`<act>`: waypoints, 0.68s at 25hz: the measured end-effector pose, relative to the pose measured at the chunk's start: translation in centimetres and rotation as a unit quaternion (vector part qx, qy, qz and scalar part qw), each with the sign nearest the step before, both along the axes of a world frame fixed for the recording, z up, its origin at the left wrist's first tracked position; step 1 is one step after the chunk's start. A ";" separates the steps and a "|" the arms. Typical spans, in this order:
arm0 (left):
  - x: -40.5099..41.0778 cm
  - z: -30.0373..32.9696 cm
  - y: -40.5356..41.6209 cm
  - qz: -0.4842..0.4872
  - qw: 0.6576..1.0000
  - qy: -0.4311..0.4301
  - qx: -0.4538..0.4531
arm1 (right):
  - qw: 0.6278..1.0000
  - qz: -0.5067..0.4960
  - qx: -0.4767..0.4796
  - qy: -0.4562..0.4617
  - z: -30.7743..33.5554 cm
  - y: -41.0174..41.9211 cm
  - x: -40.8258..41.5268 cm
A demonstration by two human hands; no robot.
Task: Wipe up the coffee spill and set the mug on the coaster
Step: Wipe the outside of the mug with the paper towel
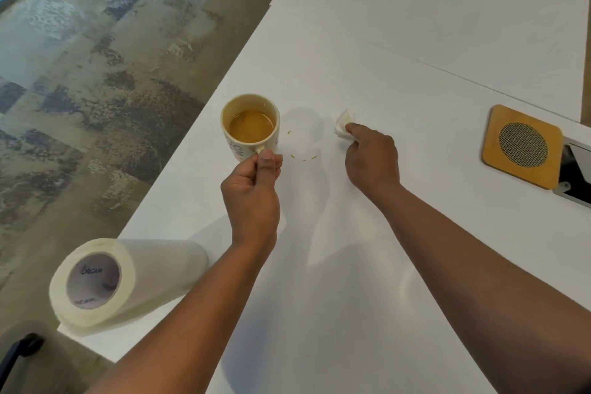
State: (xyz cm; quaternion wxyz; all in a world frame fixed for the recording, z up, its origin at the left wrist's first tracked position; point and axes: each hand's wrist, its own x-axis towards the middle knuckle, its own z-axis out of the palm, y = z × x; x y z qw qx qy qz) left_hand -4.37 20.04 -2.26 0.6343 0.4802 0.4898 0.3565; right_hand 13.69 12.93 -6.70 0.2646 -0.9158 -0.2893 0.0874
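A white mug [250, 125] holding light brown coffee stands near the table's left edge. My left hand [252, 192] grips its handle. Just right of the mug, a thin curved trace of coffee spill [303, 158] and a small drop lie on the white table [399, 57]. Further right, my right hand [372, 157] pinches a crumpled piece of paper towel [342, 126], held low over the table beside the spill. A square wooden coaster [522, 145] with a round mesh centre lies at the far right.
A paper towel roll [124, 281] lies on its side at the table's near left corner. A cable hatch [575, 176] sits right behind the coaster. The table's left edge drops to patterned floor. A dark chair part [19, 352] shows at the lower left.
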 end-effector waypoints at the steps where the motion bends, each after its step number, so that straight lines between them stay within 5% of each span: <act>1: -0.4 -0.2 0.1 0.003 1.000 0.006 0.001 | 1.000 -0.001 -0.015 -0.004 -0.7 0.7 -0.1; 7: -1.6 -0.9 0.5 0.010 1.000 0.011 -0.014 | 0.999 0.016 -0.040 0.020 -2.5 4.6 -0.7; 17: -2.2 -1.8 1.0 -0.001 1.000 0.015 -0.001 | 0.967 0.247 -0.025 0.063 -3.8 7.4 -2.0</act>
